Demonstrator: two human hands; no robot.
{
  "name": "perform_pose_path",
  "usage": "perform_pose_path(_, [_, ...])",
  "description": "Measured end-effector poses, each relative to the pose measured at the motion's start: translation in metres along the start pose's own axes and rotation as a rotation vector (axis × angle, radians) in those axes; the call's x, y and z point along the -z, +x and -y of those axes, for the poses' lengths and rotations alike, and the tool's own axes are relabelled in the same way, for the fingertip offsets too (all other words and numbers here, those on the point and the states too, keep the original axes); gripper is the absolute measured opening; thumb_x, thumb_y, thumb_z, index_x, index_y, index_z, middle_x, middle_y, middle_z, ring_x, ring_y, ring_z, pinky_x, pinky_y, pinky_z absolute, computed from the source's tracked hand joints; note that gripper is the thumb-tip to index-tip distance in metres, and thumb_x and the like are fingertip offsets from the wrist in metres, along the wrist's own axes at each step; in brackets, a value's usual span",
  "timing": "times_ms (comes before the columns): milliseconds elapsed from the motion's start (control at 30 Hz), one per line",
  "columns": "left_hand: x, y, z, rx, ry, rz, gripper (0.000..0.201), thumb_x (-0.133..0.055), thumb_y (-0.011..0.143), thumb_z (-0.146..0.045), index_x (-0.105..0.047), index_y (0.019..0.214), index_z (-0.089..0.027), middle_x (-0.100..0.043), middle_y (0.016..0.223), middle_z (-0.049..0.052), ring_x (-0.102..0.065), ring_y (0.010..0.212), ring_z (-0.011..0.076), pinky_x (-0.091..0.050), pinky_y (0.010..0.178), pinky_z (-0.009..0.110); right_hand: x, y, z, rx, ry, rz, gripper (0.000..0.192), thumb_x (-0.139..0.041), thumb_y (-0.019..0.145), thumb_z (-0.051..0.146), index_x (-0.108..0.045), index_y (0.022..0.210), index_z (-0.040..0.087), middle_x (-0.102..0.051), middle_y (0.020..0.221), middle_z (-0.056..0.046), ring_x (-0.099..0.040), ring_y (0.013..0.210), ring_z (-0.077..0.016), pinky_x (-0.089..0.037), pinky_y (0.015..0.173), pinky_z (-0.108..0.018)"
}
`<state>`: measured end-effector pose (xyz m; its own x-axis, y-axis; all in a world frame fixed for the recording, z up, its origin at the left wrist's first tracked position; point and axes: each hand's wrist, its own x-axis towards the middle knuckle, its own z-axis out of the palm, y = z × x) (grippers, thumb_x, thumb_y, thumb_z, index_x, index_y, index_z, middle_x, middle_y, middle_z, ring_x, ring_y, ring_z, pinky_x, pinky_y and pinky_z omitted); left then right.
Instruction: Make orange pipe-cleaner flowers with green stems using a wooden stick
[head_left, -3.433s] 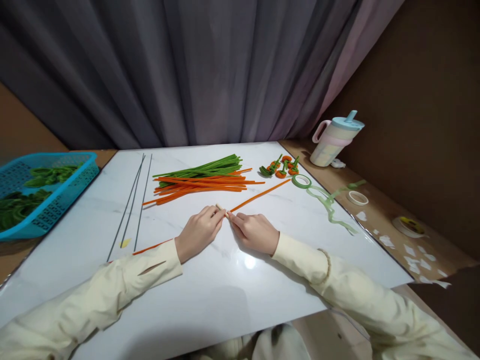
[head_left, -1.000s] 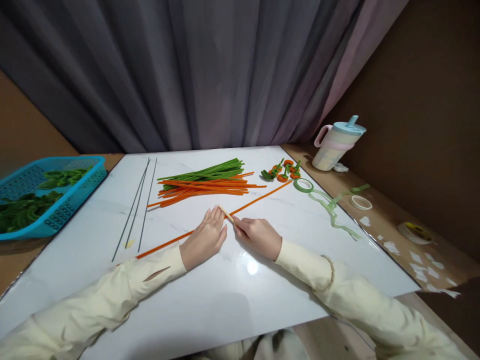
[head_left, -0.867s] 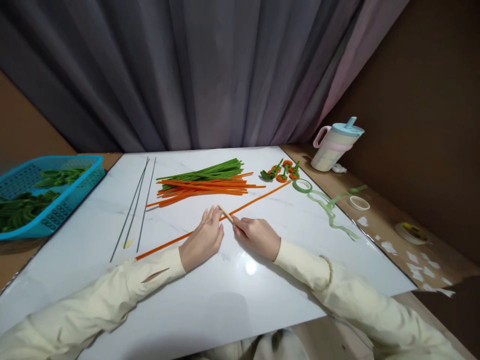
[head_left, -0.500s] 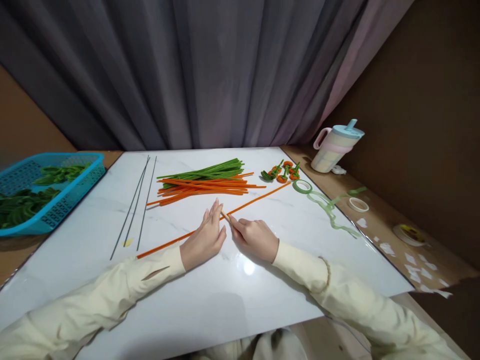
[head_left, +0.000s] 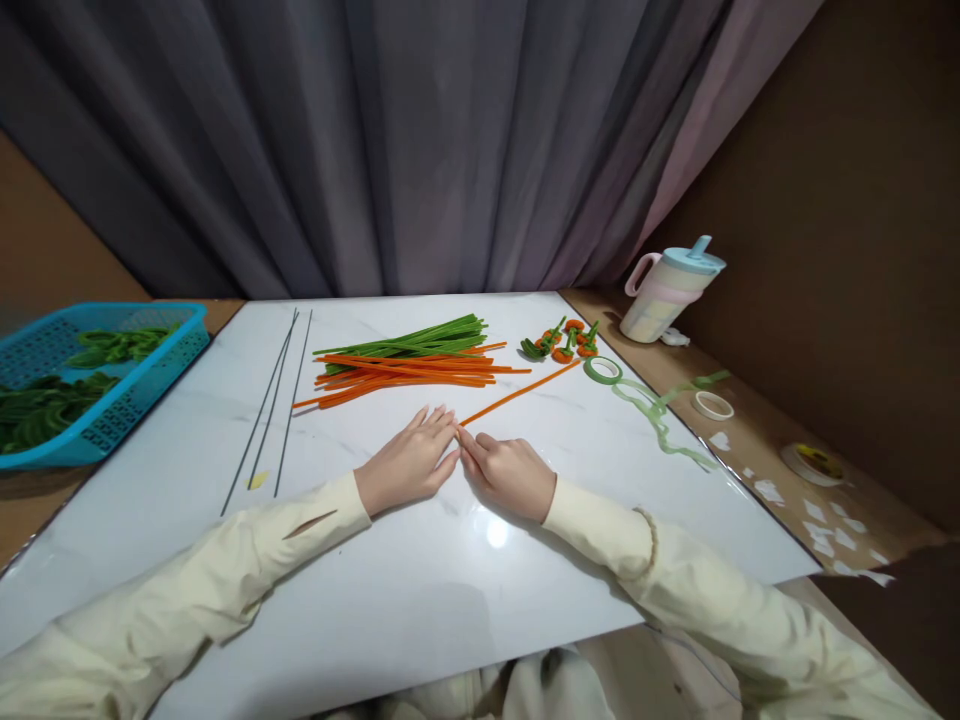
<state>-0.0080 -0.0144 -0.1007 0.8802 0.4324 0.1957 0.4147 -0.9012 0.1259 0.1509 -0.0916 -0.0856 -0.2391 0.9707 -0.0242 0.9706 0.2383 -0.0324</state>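
My left hand (head_left: 409, 465) lies over the spot where the work meets, fingers stretched out and close together, palm down. My right hand (head_left: 517, 480) is closed in a pinch around a thin wooden stick, now almost wholly hidden between the two hands. From there a single orange pipe cleaner (head_left: 521, 393) runs up and right across the table. Behind the hands lie a bundle of orange pipe cleaners (head_left: 412, 374) and a bundle of green pipe cleaners (head_left: 420, 340).
Thin dark wires (head_left: 289, 410) lie at left, by a blue basket (head_left: 142, 390) of green leaf pieces. Small orange-and-green pieces (head_left: 564, 352) and green tape (head_left: 602, 370) are at right. Beyond stand a lidded tumbler (head_left: 664, 295), a white ring (head_left: 712, 405) and paper scraps (head_left: 817, 525).
My left hand has flattened over the stick and hides it. The length of orange pipe cleaner that stretched to the lower left no longer shows there. My right hand has hardly moved.
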Motion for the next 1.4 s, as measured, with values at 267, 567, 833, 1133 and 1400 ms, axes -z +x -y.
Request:
perform_pose_path(267, [0.008, 0.008, 0.009, -0.112, -0.030, -0.026, 0.035, -0.044, 0.088, -0.027, -0.050, 0.119, -0.013, -0.059, 0.121, 0.015, -0.049, 0.120, 0.0259, -0.020, 0.111, 0.051, -0.010, 0.008, -0.013, 0.102, 0.273, -0.366, 0.059, -0.041, 0.091, 0.030, -0.019, 0.142, 0.010, -0.042, 0.136, -0.019, -0.038, 0.126, -0.0256, -0.039, 0.099, -0.043])
perform_pose_path(567, [0.006, 0.005, 0.012, 0.031, -0.242, 0.034, 0.063, -0.051, 0.083, -0.038, -0.032, 0.135, -0.007, -0.041, 0.139, 0.021, -0.037, 0.131, 0.0301, -0.029, 0.110, 0.047, -0.015, 0.017, -0.027, 0.269, 0.180, -0.149, 0.074, -0.023, 0.095, 0.052, 0.011, 0.146, 0.010, -0.006, 0.154, -0.015, 0.001, 0.142, -0.0210, -0.007, 0.113, -0.049])
perform_pose_path(833, [-0.002, 0.000, 0.018, 0.169, -0.572, -0.030, 0.089, -0.048, 0.086, -0.031, 0.018, 0.143, -0.012, -0.017, 0.148, 0.027, -0.029, 0.136, 0.0275, -0.035, 0.105, 0.045, -0.005, 0.022, -0.030, 0.369, 0.232, 0.046, 0.060, -0.013, 0.097, 0.046, -0.004, 0.148, 0.014, -0.009, 0.154, -0.008, -0.005, 0.142, -0.0152, -0.005, 0.115, -0.044])
perform_pose_path(1133, [-0.005, -0.004, 0.006, 0.066, -0.096, 0.082, 0.069, -0.028, 0.094, -0.049, -0.013, 0.143, -0.002, -0.009, 0.151, 0.021, -0.003, 0.141, 0.0250, -0.008, 0.115, 0.045, -0.008, 0.024, -0.038, 0.330, 0.188, 0.064, 0.054, -0.014, 0.098, 0.042, -0.016, 0.147, 0.019, -0.014, 0.153, -0.003, -0.007, 0.142, -0.0170, 0.002, 0.114, -0.046])
perform_pose_path(1400, [-0.001, -0.003, 0.006, 0.058, -0.049, 0.176, 0.081, -0.020, 0.091, -0.061, -0.014, 0.143, 0.000, -0.007, 0.150, 0.022, 0.001, 0.141, 0.0264, -0.004, 0.114, 0.044, -0.011, 0.020, -0.054, 0.277, 0.168, 0.047, 0.052, -0.013, 0.098, 0.043, -0.015, 0.147, 0.024, -0.019, 0.152, 0.002, -0.007, 0.142, -0.0184, 0.002, 0.114, -0.048])
